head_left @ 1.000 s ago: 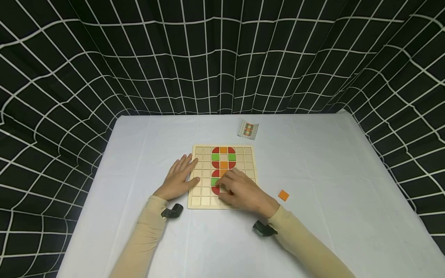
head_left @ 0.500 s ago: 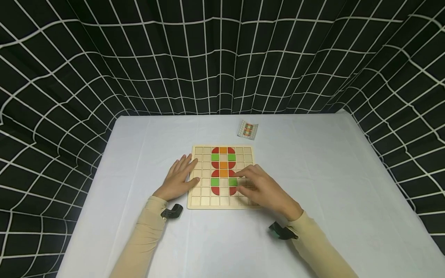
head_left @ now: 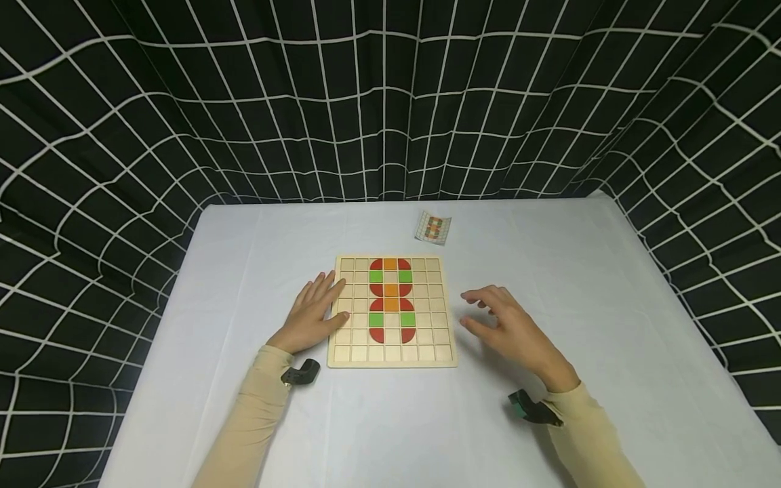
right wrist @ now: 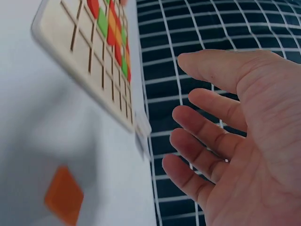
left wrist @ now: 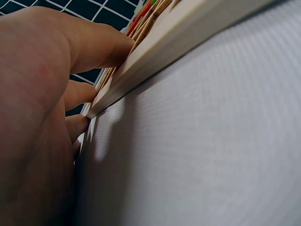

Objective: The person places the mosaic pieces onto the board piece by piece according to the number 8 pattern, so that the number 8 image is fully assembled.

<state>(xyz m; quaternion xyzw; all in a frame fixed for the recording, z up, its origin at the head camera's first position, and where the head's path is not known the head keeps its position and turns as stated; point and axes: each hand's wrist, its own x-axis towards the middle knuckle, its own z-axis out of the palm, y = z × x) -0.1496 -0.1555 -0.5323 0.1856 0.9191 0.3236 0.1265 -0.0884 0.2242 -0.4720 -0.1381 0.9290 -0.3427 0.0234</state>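
Note:
A square wooden grid board (head_left: pixel 360 354) lies on the white-covered table. Set in its cells are red rounded pieces (head_left: pixel 408 335), green square tiles (head_left: pixel 375 320) and orange square tiles (head_left: pixel 390 304). My left hand (head_left: pixel 309 317) rests along the board's left edge with fingers spread, fingertips and thumb on the rim and outer cells. Just right of the board hovers my right hand (head_left: pixel 512 332), fingers loosely bent and holding nothing. A loose orange tile (right wrist: pixel 64 197) lies on the table in the right wrist view; the right hand hides it from the head view.
Behind the board lies a small curled pattern card (head_left: pixel 432 228) printed with a similar coloured figure. White cloth covers the table (head_left: pixel 549 257). A black curtain with a white grid (head_left: pixel 390 102) surrounds the back and sides.
My right hand has lifted off the board and moved right, uncovering the red and green pieces beneath it. The loose orange tile is now hidden in the head view. My left hand stays put.

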